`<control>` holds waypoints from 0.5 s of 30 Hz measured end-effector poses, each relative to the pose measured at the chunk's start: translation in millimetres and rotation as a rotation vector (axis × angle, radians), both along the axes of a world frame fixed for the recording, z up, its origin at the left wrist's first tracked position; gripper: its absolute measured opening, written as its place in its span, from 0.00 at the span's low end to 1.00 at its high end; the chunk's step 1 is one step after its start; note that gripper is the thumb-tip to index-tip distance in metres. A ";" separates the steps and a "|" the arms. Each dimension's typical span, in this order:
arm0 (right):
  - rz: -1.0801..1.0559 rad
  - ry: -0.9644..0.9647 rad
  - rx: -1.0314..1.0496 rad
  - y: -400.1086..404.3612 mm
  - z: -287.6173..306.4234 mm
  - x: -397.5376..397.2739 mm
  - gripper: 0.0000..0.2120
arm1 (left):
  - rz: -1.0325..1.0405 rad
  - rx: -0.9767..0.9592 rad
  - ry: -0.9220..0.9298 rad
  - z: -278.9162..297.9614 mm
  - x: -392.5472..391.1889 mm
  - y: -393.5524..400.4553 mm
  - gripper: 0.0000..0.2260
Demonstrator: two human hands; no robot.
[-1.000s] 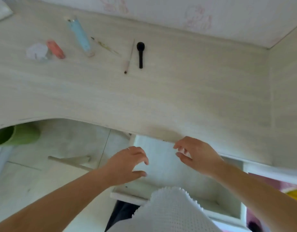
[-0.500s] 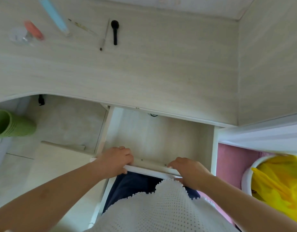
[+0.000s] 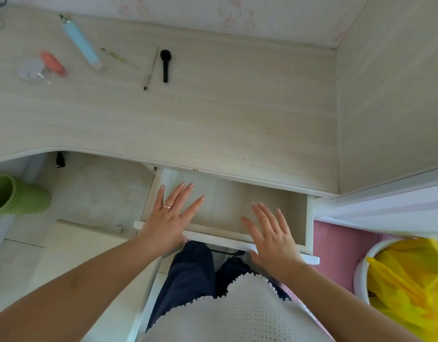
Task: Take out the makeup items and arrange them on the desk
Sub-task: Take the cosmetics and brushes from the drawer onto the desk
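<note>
Makeup items lie in a row at the far left of the pale wooden desk (image 3: 213, 114): a clear round jar (image 3: 31, 70), an orange tube (image 3: 53, 63), a light blue tube (image 3: 79, 43), a thin gold stick (image 3: 119, 58), a slim pencil (image 3: 150, 69) and a black brush (image 3: 165, 64). Below the desk edge the drawer (image 3: 309, 223) is pulled out, and its visible inside looks bare. My left hand (image 3: 170, 218) and my right hand (image 3: 272, 233) hover flat, fingers spread, over the drawer's front rail, holding nothing.
A green cup-shaped bin (image 3: 15, 195) lies on the floor at left. A white bin with a yellow bag (image 3: 408, 275) stands at right beside a pink panel (image 3: 336, 245). A side wall panel (image 3: 390, 95) closes the desk on the right.
Both hands went from reaching under the desk edge to gripping the drawer front and pulling it out. They have now let go and spread flat above it.
</note>
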State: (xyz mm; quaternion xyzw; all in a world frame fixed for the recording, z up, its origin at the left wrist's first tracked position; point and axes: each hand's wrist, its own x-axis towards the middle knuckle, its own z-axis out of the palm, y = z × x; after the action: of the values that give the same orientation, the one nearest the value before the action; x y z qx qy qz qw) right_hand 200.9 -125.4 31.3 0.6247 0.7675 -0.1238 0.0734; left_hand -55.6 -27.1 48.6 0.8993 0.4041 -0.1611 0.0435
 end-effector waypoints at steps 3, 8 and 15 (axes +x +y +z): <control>-0.059 -0.030 0.084 13.9 2.2 3.6 0.52 | 0.040 0.023 -0.042 -4.6 6.8 17.6 0.63; -0.176 -0.073 0.106 41.4 3.8 15.4 0.61 | 0.101 0.052 -0.050 -3.2 21.4 47.1 0.58; -0.216 -0.133 0.136 80.7 0.7 33.6 0.55 | 0.130 0.078 -0.091 -6.0 34.4 81.6 0.52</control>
State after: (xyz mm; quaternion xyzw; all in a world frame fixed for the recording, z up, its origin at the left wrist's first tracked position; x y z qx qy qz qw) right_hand 234.5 -44.7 32.0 0.7142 0.6957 -0.0370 0.0678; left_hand -21.1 54.5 42.7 0.8786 0.4653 -0.1012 0.0371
